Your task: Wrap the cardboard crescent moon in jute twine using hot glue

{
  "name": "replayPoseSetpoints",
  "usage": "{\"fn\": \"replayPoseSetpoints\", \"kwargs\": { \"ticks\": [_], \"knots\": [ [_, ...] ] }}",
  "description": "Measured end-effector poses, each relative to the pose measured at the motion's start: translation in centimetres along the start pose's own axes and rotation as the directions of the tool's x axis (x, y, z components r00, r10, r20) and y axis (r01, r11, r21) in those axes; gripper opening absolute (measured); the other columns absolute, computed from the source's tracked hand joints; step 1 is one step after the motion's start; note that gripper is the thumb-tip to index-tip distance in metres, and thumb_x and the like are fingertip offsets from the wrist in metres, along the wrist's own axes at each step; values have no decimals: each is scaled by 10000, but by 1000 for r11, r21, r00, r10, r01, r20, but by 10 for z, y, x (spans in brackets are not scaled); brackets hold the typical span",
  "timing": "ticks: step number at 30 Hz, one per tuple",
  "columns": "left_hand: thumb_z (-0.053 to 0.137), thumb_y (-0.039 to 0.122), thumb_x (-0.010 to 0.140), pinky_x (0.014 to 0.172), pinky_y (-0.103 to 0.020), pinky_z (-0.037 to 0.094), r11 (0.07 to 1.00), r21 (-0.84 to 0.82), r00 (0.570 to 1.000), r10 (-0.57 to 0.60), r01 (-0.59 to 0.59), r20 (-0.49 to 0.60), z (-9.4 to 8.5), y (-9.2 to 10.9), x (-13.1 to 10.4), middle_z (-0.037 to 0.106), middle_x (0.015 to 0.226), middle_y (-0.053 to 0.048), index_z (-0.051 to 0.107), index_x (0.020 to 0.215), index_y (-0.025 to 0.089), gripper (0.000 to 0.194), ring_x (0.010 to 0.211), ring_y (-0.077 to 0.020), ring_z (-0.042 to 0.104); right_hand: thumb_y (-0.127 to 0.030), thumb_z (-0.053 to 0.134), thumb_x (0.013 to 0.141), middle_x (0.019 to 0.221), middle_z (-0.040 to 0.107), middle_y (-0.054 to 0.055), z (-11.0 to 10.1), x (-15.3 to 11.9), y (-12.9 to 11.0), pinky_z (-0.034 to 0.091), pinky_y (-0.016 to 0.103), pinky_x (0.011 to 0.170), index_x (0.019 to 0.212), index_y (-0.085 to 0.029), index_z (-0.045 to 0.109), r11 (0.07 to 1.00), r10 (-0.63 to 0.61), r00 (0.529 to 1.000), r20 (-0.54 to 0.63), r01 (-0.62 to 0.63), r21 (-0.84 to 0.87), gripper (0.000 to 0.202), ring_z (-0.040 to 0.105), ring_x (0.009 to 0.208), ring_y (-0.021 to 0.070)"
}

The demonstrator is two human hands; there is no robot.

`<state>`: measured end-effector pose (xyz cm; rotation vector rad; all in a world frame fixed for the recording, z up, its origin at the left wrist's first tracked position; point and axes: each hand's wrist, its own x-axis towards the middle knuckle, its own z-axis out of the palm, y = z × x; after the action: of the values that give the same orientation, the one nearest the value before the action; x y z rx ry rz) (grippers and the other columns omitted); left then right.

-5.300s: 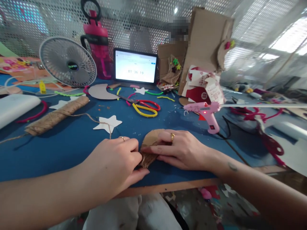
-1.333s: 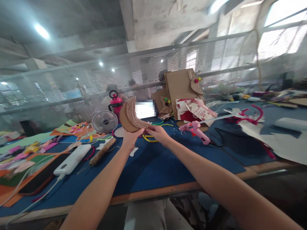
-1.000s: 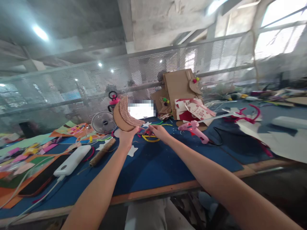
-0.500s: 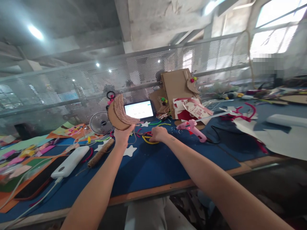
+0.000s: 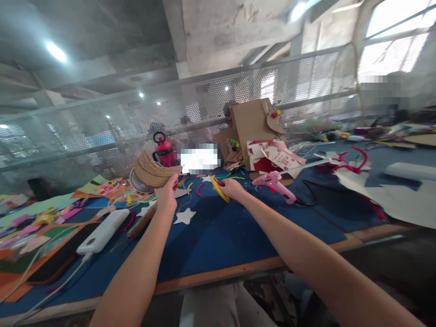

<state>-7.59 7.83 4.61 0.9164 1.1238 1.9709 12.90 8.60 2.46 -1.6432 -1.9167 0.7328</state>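
Observation:
My left hand (image 5: 166, 196) is closed on a crescent-shaped cardboard piece (image 5: 151, 175) partly wrapped in brown twine, held tilted above the table. In my right hand (image 5: 233, 188) is a yellow-handled tool, probably scissors (image 5: 220, 190), lifted a little off the blue surface; its far end is hard to make out. A white star (image 5: 185, 216) lies between my forearms, and a roll of twine (image 5: 142, 222) is beside my left wrist. The pink glue gun (image 5: 275, 184) rests to the right of my right hand.
At left are a white power bank (image 5: 103, 231), a dark phone (image 5: 63, 254) and coloured papers. Behind stand a pink bottle (image 5: 164, 152), a fan, a bright screen and cardboard (image 5: 252, 127). Red-handled pliers (image 5: 357, 159) and white sheets (image 5: 395, 200) lie at right.
The crescent has moved left and tilted flatter with my left hand. My right hand has raised the yellow-handled tool from the table and drawn slightly right.

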Motion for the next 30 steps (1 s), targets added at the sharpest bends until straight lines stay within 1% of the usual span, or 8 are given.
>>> {"fn": "replayPoseSetpoints", "kwargs": {
  "ticks": [3, 7, 10, 13, 17, 21, 25, 30],
  "knots": [
    [558, 318, 903, 808, -402, 527, 998, -46, 999, -48, 47, -14, 0, 2, 0, 579, 1142, -87, 547, 1155, 145, 305, 964, -203, 598, -371, 528, 904, 1111, 597, 73, 7, -10, -9, 519, 386, 798, 1143, -150, 560, 966, -132, 990, 55, 116, 231, 326, 602, 938, 184],
    [558, 317, 903, 818, -409, 524, 991, -104, 996, -87, 85, -18, 0, 7, -1, 573, 1156, -89, 544, 1163, 147, 311, 978, -208, 594, -459, 478, 914, 971, 632, 54, 19, -27, -22, 522, 343, 734, 1060, -134, 574, 867, -282, 954, 105, 206, 453, 368, 620, 827, 151],
    [558, 317, 903, 819, -410, 523, 984, -143, 995, -102, 102, 4, 0, 11, -3, 571, 1159, -89, 542, 1166, 148, 314, 981, -209, 594, -643, 439, 848, 786, 640, 37, 24, -36, -27, 508, 297, 660, 862, -142, 571, 822, -346, 923, 169, 211, 529, 519, 620, 721, 151],
    [559, 316, 902, 823, -412, 522, 979, -176, 995, -99, 101, 24, 0, 13, -5, 571, 1162, -89, 543, 1165, 148, 312, 985, -210, 592, -778, 350, 774, 643, 596, 28, 28, -45, -31, 487, 268, 555, 691, -169, 504, 807, -374, 888, 267, 169, 566, 633, 610, 610, 157],
    [560, 313, 902, 825, -413, 521, 973, -216, 997, -79, 81, 15, -1, 13, -5, 570, 1163, -89, 544, 1164, 148, 311, 986, -210, 592, -796, 286, 776, 561, 514, -6, 31, -54, -38, 450, 235, 457, 640, -187, 448, 818, -363, 859, 362, 107, 565, 645, 589, 507, 139],
    [558, 311, 903, 825, -411, 521, 967, -247, 998, -68, 62, -14, -2, 15, -5, 568, 1168, -90, 543, 1167, 150, 309, 988, -210, 591, -771, 246, 808, 560, 504, -16, 35, -54, -40, 468, 239, 459, 625, -196, 405, 848, -311, 871, 380, 73, 525, 623, 589, 473, 132],
    [560, 309, 902, 814, -404, 526, 962, -257, 996, -93, 87, -10, 2, 17, -10, 574, 1153, -88, 546, 1158, 146, 304, 974, -206, 595, -783, 137, 807, 621, 576, 14, 39, -49, -37, 489, 261, 460, 650, -203, 417, 888, -268, 899, 346, 91, 451, 662, 604, 474, 145],
    [559, 303, 904, 797, -389, 532, 958, -269, 994, -109, 101, -14, 9, 17, -20, 581, 1135, -84, 552, 1145, 146, 288, 952, -196, 601, -783, 151, 809, 672, 621, 47, 39, -50, -39, 485, 274, 528, 755, -188, 529, 948, -256, 938, 234, 197, 249, 707, 625, 527, 174]
  ]
}}
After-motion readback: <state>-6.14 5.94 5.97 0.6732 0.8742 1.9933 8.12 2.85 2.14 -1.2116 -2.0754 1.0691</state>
